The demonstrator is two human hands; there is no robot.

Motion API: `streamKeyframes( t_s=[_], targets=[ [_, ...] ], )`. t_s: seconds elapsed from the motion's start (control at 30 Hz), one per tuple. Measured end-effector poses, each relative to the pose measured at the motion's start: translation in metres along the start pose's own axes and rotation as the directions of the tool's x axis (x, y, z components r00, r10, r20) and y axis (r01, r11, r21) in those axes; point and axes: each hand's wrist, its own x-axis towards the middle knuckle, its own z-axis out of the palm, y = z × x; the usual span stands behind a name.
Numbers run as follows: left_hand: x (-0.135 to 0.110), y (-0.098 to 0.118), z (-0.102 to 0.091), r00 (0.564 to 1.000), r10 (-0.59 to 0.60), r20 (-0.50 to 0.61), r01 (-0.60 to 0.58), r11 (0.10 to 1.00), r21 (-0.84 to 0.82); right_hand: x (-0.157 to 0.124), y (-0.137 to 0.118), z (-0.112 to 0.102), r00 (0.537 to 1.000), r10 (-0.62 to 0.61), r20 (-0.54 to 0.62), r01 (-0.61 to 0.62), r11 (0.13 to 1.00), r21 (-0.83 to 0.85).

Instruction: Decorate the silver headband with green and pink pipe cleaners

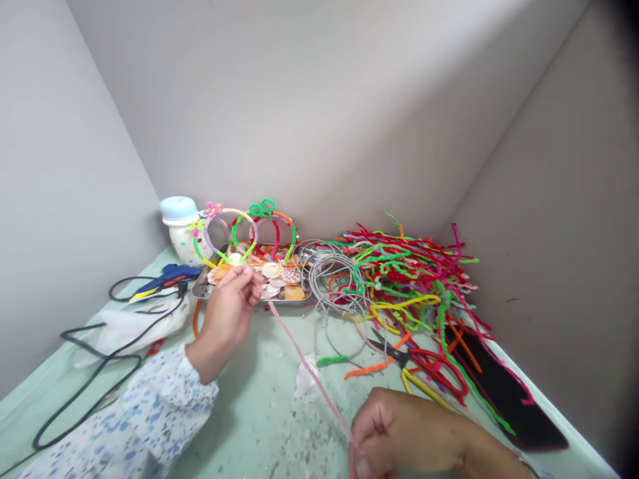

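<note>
A pale pink pipe cleaner (pixel 295 346) runs taut and slanting between my two hands, above the table. My left hand (pixel 230 313) pinches its far end between thumb and fingertips, just in front of the shell tray. At the lower right, my right hand (pixel 392 432) is closed around the near part, whose end hangs below the fingers and leaves the view. Red-handled scissors (pixel 439 376) lie beyond my right hand with their dark blades slightly parted. Beside them rests a short orange pipe cleaner piece (pixel 367 370).
A metal tray (pixel 299 299) holds shells, with pipe-cleaner headbands (pixel 249 223) standing there. Left are a white jar (pixel 184 233), a blue glue gun (pixel 174 274) and a black cord (pixel 100 359). Coiled wire (pixel 339 283), a pipe cleaner heap (pixel 409 266) and a black mat (pixel 519 406) lie right.
</note>
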Motion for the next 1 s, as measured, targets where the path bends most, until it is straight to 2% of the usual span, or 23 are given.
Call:
streamKeyframes(
  t_s=[0.1,0.27,0.37,0.47,0.53,0.63,0.77,0.8,0.83,0.93,1.0],
  targets=[
    [0.0,0.007,0.002,1.0,0.008,0.005,-0.008,1.0,0.004,0.001,0.002,0.004,1.0,0.0,-0.024,-0.001,1.0,-0.017],
    [-0.004,0.012,0.008,1.0,-0.004,0.025,0.004,1.0,0.026,0.001,0.004,0.006,0.999,0.02,-0.045,-0.027,0.987,-0.157],
    [-0.004,0.012,0.008,0.998,-0.061,0.035,0.059,0.996,0.067,0.002,0.001,0.007,1.0,-0.025,-0.009,0.025,0.999,-0.043],
    [-0.003,0.011,0.007,0.984,-0.165,0.062,0.157,0.98,0.125,0.004,-0.002,0.004,0.986,-0.164,-0.005,0.163,0.977,0.138],
    [-0.003,0.011,0.007,0.971,-0.22,0.095,0.202,0.964,0.172,0.005,-0.004,0.0,0.961,-0.258,-0.098,0.272,0.949,0.163],
    [-0.01,0.009,0.011,0.967,-0.231,0.11,0.192,0.939,0.286,0.003,-0.004,-0.009,0.891,-0.341,-0.3,0.388,0.915,0.111],
    [-0.033,0.003,0.023,0.945,-0.287,0.16,0.202,0.891,0.407,-0.002,-0.006,-0.019,0.803,-0.363,-0.472,0.411,0.912,0.0],
    [-0.041,0.001,0.026,0.924,-0.333,0.187,0.229,0.874,0.428,-0.002,-0.007,-0.02,0.79,-0.36,-0.497,0.401,0.916,-0.026],
    [-0.05,-0.002,0.03,0.884,-0.4,0.24,0.266,0.855,0.445,-0.002,-0.009,-0.02,0.777,-0.359,-0.517,0.393,0.918,-0.046],
    [-0.074,-0.013,0.039,0.707,-0.591,0.388,0.381,0.781,0.495,0.001,-0.011,-0.016,0.76,-0.368,-0.535,0.398,0.915,-0.064],
    [-0.087,-0.021,0.042,0.631,-0.654,0.417,0.435,0.744,0.507,0.005,-0.011,-0.012,0.768,-0.374,-0.521,0.404,0.913,-0.059]
  ],
)
